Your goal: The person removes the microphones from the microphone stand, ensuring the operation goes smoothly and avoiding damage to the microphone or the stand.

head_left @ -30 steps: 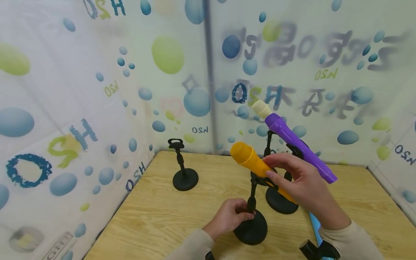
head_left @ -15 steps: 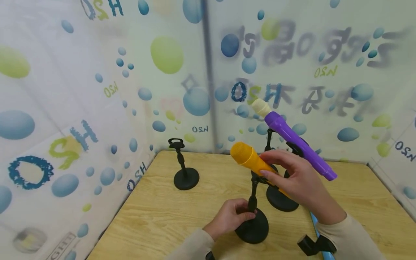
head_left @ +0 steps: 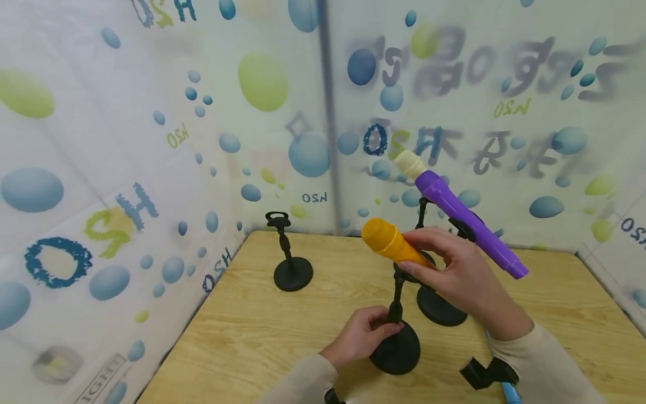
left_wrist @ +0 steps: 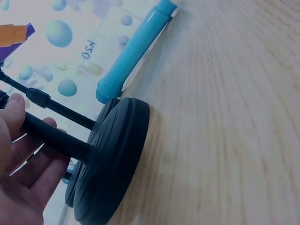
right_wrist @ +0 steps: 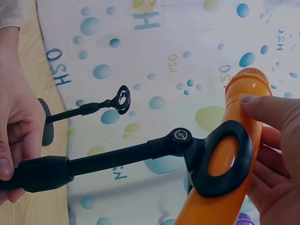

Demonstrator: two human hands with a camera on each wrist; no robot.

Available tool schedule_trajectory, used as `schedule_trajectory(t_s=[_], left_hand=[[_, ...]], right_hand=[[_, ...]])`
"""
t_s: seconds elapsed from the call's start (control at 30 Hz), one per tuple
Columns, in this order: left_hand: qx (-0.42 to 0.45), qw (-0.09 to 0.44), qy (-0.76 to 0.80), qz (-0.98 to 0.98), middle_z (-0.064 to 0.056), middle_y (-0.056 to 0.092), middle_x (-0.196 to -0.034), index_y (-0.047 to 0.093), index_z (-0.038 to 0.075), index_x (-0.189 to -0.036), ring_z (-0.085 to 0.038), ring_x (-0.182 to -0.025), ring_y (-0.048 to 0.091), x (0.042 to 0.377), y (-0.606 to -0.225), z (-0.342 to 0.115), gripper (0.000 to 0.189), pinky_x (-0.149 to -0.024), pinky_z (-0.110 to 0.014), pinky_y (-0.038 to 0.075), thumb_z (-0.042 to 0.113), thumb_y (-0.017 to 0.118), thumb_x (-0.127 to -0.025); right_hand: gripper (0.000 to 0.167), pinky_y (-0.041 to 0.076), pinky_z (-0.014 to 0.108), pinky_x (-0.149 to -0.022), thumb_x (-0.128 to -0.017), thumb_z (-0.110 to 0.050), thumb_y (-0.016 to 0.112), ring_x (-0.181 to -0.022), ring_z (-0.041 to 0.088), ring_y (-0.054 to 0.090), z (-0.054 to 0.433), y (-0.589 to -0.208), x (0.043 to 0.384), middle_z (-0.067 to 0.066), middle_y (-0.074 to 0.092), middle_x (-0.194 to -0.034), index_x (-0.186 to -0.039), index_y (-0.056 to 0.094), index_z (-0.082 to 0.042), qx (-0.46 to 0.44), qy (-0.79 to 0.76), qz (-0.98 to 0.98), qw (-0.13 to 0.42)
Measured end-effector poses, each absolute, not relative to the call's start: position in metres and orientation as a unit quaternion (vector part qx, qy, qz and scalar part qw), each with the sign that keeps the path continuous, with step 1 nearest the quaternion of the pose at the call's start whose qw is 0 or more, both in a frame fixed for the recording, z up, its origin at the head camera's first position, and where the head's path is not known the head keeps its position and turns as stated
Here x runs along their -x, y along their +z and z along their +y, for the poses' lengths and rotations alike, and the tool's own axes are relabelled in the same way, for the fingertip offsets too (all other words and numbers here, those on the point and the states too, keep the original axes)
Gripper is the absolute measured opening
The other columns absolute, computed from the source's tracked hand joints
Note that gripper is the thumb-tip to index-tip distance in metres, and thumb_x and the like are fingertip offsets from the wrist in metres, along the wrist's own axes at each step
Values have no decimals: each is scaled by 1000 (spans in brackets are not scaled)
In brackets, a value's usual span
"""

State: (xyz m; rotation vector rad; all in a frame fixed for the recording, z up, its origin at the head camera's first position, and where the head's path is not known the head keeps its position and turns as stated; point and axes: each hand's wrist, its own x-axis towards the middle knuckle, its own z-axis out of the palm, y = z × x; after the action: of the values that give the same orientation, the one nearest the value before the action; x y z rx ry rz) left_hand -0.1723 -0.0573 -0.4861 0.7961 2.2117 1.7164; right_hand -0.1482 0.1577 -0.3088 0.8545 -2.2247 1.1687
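Observation:
My right hand [head_left: 456, 272] grips an orange microphone [head_left: 386, 238] near its head, thumb on one side and fingers on the other. In the right wrist view the microphone [right_wrist: 239, 108] passes through the black ring clip [right_wrist: 243, 161] at the top of a stand. My left hand [head_left: 363, 335] holds that stand's pole [left_wrist: 56, 138] low down, just above its round black base [head_left: 396, 350], which is on the table. Behind it, a purple microphone [head_left: 454, 207] with a cream head sits tilted in a second stand, whose base [head_left: 441, 306] shows beyond my right hand.
A third black stand [head_left: 292, 274] with a bare ring clip stands at the back left of the wooden table [head_left: 237, 336]. A blue microphone [left_wrist: 136, 51] lies on the tabletop to the right, mostly hidden by my right arm in the head view. Patterned curtains [head_left: 272, 157] surround the table.
My right hand has shifted slightly along the orange microphone, and more of its lower end is now covered. The left hand keeps its hold on the stand. The head view drifts slightly.

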Motion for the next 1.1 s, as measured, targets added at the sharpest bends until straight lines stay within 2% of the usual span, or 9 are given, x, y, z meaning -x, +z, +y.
schedule_trajectory(t_s=[0.2,0.3,0.6,0.87,1.1], left_hand=[[-274,111,597,746,-12,81,-119,75,0,-123,-4,-107,75,174,-489,-55,22,-98,-20,58,14,66,-108],[-279,108,599,743,-16,81,-119,76,-2,-122,-5,-110,75,174,-490,-54,23,-100,-21,57,13,65,-108],[-288,109,593,744,-24,80,-113,79,-9,-112,-2,-104,74,177,-486,-51,19,-98,-18,56,5,68,-105],[-294,108,581,751,-24,81,-107,79,-8,-110,0,-99,74,178,-485,-52,17,-95,-17,57,3,69,-103],[-298,115,575,754,-23,81,-108,80,-8,-110,-4,-102,75,177,-483,-53,16,-96,-18,57,1,69,-103]], right_hand=[[44,54,10,-95,-91,-4,86,-105,10,73,153,-307,149,8,77,-123,-133,73,-7,-290,434,-827,207],[45,55,12,-94,-90,-3,87,-105,16,75,151,-308,150,10,78,-123,-133,74,-5,-294,433,-825,215],[42,54,8,-94,-88,3,86,-103,0,70,151,-309,151,9,78,-116,-128,75,-3,-305,444,-811,230],[39,55,9,-93,-88,-1,88,-102,1,71,149,-308,153,8,79,-118,-125,77,-5,-296,446,-814,225],[38,55,10,-94,-88,-1,88,-101,0,72,148,-308,154,8,80,-119,-124,78,-5,-295,456,-811,218]])
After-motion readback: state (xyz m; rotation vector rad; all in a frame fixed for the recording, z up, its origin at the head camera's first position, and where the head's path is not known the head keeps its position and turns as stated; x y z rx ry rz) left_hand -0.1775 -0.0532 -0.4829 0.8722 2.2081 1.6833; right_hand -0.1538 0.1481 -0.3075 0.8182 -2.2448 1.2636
